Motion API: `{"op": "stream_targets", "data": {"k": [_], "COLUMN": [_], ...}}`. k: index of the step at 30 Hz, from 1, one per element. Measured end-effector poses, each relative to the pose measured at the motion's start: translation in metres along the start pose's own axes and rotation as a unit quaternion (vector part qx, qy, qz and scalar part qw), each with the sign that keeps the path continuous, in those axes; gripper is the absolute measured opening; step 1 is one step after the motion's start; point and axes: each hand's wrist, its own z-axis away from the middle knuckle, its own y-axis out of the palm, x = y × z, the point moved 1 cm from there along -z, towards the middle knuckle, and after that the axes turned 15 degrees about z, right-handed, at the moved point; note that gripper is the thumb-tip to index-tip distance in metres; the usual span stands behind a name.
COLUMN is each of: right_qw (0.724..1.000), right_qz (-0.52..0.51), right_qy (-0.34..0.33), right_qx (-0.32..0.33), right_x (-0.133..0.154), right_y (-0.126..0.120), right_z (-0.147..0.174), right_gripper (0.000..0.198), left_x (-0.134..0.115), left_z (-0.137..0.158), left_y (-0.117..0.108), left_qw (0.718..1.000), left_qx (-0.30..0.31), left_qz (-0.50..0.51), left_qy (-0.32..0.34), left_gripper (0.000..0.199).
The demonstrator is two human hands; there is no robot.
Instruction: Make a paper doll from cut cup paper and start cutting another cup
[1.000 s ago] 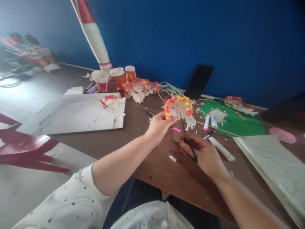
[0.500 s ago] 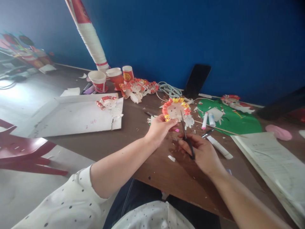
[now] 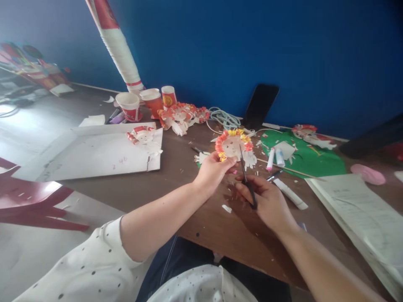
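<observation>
Between the thumb and fingers of my left hand (image 3: 215,170) is a round paper-cup doll (image 3: 231,147), with a drawn face and a curled red and yellow rim. White cut paper pieces (image 3: 249,159) show at its right side. My right hand (image 3: 262,195) has its fingers through the dark handles of a pair of scissors (image 3: 247,180). The blades point up and lie at the doll's lower right edge; whether they touch the paper I cannot tell. Small paper scraps (image 3: 226,208) lie on the brown table (image 3: 201,218) below my hands.
Paper cups (image 3: 129,105) and a pile of similar paper dolls (image 3: 181,115) stand at the back. A phone (image 3: 261,105) leans on the blue wall beside a coiled cable (image 3: 225,118). Right are a green sheet (image 3: 321,157), markers (image 3: 270,159) and papers (image 3: 352,209). A white board (image 3: 94,155) lies left.
My left hand and the doll have shifted very slightly to the right. The scissors remain by the doll's edge, nearly in the same place.
</observation>
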Motion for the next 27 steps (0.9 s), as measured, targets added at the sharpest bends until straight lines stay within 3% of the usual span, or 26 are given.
{"op": "stream_targets", "data": {"k": [12,19,27], "right_qw": [0.999,1.000,0.998], "right_qz": [-0.022,-0.013,-0.062], "right_qy": [0.018,-0.001,0.023], "right_qx": [-0.033,-0.016,0.021], "right_x": [-0.0056,-0.0011,0.0010], "right_y": [0.0001,0.0017,-0.0012], "right_z": [0.0004,0.0013,0.0021], "right_gripper": [0.045,0.043,0.046], "left_x": [-0.0039,-0.0018,-0.0050], "left_z": [-0.0001,-0.0028,-0.0060], "left_y": [-0.0012,-0.0044,-0.0070], "left_qw": [0.994,0.999,0.998], "left_qx": [0.096,0.031,0.018], "left_qz": [-0.046,-0.028,-0.049], "left_qy": [0.011,0.019,0.041], "left_gripper": [0.037,0.028,0.025]}}
